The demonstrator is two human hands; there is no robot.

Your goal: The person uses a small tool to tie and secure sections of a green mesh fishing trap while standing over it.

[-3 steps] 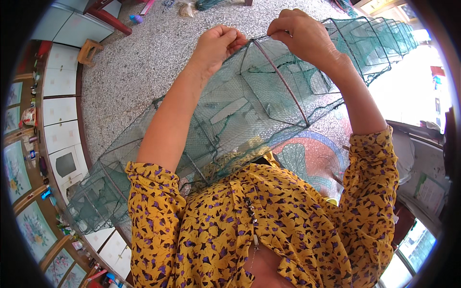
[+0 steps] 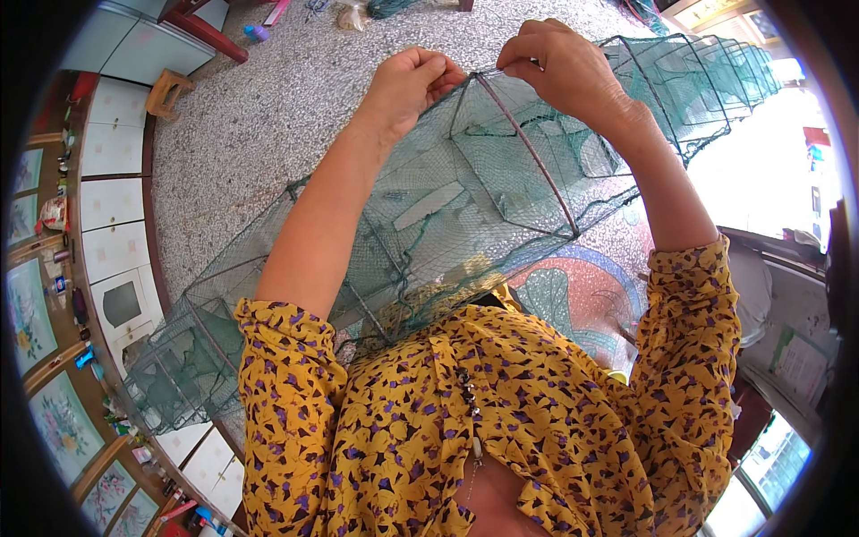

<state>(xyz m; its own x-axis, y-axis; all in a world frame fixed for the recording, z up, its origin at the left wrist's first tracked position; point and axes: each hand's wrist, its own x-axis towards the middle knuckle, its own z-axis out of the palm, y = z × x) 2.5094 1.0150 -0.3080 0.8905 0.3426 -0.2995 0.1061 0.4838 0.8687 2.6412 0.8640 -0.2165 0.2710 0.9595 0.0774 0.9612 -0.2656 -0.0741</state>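
A long green mesh fish trap (image 2: 429, 210) with dark rectangular wire frames stretches across my lap, from the lower left to the far upper right. Its top edge is pinched by my left hand (image 2: 404, 89), just left of the corner of a reddish-brown frame rod (image 2: 528, 148). To the right of that corner, my right hand (image 2: 564, 72) has thumb and index finger closed on the same edge cord. The exact fingertip contact is small and partly hidden. Dark green cord (image 2: 407, 259) runs loosely along the mesh.
Speckled terrazzo floor (image 2: 242, 134) lies beyond the trap. A small wooden stool (image 2: 168, 94) stands by white cabinets (image 2: 112, 201) on the left. A blue-purple item (image 2: 256, 33) and a dark green bundle (image 2: 390, 7) are on the floor at the far side. Bright light enters at right.
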